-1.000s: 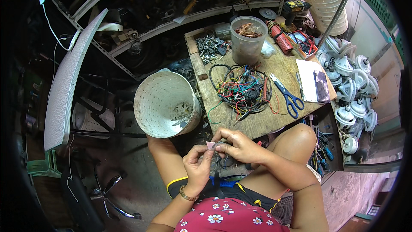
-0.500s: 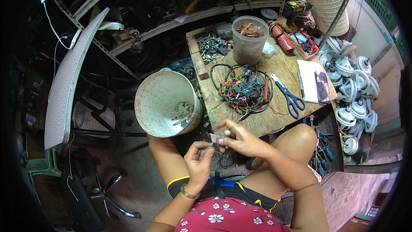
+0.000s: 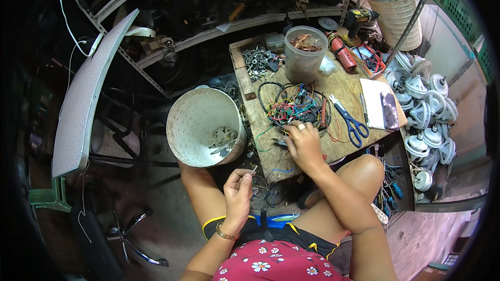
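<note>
White perforated drum [image 3: 205, 127] sits left of the worktop [image 3: 317, 99], some scrap in its bottom. Left hand [image 3: 238, 190], below the worktop's near corner, pinches a short wire piece [image 3: 253, 169]. Right hand [image 3: 303, 145] is pressed down on the worktop's near edge, fingers curled into the wire tangle [image 3: 297, 106]. Most of the tangle looks unsorted; blue scissors [image 3: 351, 122] lie idle right of it.

Red floral top, black shorts w/ yellow trim.
</note>
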Available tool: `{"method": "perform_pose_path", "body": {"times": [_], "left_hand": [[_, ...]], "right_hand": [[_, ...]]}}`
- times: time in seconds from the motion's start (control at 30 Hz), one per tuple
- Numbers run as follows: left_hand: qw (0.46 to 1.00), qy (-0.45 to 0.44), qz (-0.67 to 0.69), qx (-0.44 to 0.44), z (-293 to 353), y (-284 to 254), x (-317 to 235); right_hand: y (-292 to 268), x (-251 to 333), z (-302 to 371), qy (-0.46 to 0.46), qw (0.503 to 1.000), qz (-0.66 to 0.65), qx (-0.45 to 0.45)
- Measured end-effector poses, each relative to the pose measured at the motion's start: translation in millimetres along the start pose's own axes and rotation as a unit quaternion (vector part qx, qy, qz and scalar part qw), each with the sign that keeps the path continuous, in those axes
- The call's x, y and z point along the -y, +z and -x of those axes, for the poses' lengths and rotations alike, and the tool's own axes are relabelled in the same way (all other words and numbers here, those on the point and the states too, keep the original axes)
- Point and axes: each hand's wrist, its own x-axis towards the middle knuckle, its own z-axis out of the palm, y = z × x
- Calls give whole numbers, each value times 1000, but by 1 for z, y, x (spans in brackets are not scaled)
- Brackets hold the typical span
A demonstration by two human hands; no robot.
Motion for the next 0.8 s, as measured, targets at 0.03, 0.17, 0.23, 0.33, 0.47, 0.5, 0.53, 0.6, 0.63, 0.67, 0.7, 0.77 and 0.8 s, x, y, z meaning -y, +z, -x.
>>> {"method": "perform_pose_path", "body": {"times": [0.03, 0.17, 0.23, 0.33, 0.47, 0.5, 0.53, 0.6, 0.63, 0.67, 0.7, 0.77, 0.8], "left_hand": [[1000, 5, -3, 2, 0, -1, 0], [999, 21, -33, 11, 1, 1, -4], [999, 31, -41, 10, 0, 3, -4], [999, 34, -21, 14, -1, 5, -5], [998, -14, 47, 40, -4, 3, -8], [996, -27, 72, 47, -5, 2, -7], [995, -29, 86, 47, -5, 2, -6], [992, -34, 114, 47, -6, 2, -5], [997, 2, 69, 36, -7, 3, -6], [999, 37, 24, 25, -8, 6, -10], [997, 71, -22, 14, -9, 10, -15], [978, 174, -113, -14, -14, 16, -25], [963, 219, -157, -26, -19, 18, -27]], "right_hand": [[-3, 1, -2, 14, 997, -74, 10], [-18, 16, -4, 140, 902, -403, 74], [-22, 23, -2, 247, 786, -552, 130], [-24, 21, -3, 292, 649, -679, 176], [-25, 18, 0, 301, 596, -717, 200], [-26, 19, 0, 304, 587, -721, 209], [-28, 21, -1, 306, 578, -724, 219], [-34, 24, -4, 300, 556, -737, 239], [-36, 26, -5, 290, 543, -747, 250], [-38, 26, -5, 282, 530, -756, 260], [-40, 27, -5, 275, 521, -761, 273], [-44, 28, -5, 258, 502, -768, 301], [-46, 29, -6, 255, 502, -765, 313]]}}
